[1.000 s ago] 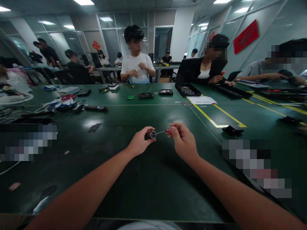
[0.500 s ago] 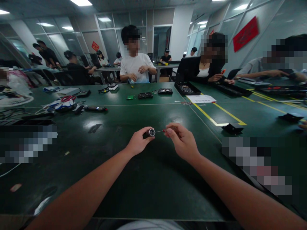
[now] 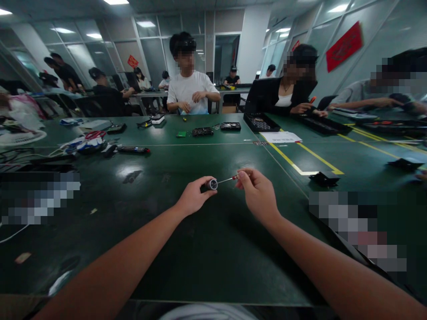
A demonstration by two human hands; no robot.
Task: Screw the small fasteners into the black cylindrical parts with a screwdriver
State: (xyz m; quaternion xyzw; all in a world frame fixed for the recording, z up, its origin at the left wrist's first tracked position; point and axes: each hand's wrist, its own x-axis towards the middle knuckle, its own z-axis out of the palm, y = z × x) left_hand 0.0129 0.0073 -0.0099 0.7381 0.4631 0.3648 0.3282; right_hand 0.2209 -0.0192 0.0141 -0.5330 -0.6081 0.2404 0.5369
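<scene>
Above the green table (image 3: 187, 262), my left hand (image 3: 193, 198) is closed around a small dark cylinder (image 3: 212, 184) whose pale-ringed round end faces right. My right hand (image 3: 255, 186) pinches the red handle of a thin screwdriver (image 3: 228, 179). Its metal shaft points left, and the tip is at the ringed end of the cylinder; how far it reaches inside cannot be made out. Part of the handle is hidden behind my right fingers.
A dark pen-shaped tool (image 3: 133, 150) lies on the left, near red-handled pliers (image 3: 96, 135) and cables. Across the table are a green circuit board (image 3: 181, 134), black drive-like units (image 3: 202, 131) and a black tray (image 3: 262, 123). A black part (image 3: 324, 178) lies right. Several people sit around.
My right hand has moved slightly right and up, and more of the screwdriver's shaft and red handle shows. My left hand keeps its hold on the cylinder almost unmoved.
</scene>
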